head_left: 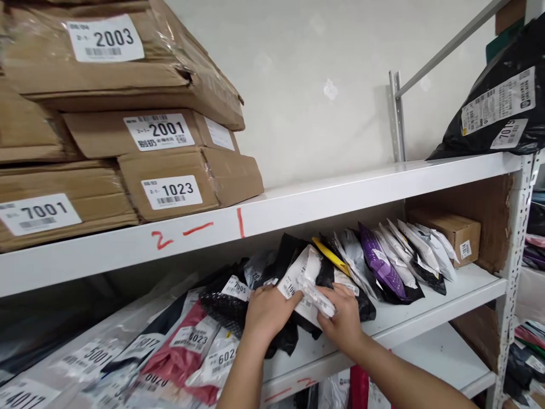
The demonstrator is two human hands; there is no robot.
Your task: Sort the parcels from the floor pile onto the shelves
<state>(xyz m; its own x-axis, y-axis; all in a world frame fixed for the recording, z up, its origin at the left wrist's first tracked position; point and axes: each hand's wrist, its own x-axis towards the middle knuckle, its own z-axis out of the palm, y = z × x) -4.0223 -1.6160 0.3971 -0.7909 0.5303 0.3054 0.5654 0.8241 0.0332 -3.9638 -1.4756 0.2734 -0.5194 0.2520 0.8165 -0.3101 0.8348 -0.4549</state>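
In the head view, both my hands reach into the row of bagged parcels on the middle shelf. My left hand (pixel 272 311) is closed around the left edge of a white-labelled packet (pixel 303 272), its thumb lying over the label, which begins with 100. My right hand (pixel 343 318) is closed on a small clear plastic packet (pixel 317 296) that lies across the labelled one; part of it is hidden by the fingers. Black bags (pixel 286 253) stand behind. A black bubble-wrapped parcel (pixel 225 292) labelled 7005 leans just left of my left hand.
Purple (pixel 378 258), white and grey mailers lean to the right, beside a cardboard box (pixel 462 233). A red parcel (pixel 183 346) and several labelled bags fill the lower left. The upper shelf edge (pixel 298 204) overhangs, holding stacked cartons (pixel 166 184) and a black bag (pixel 489 96).
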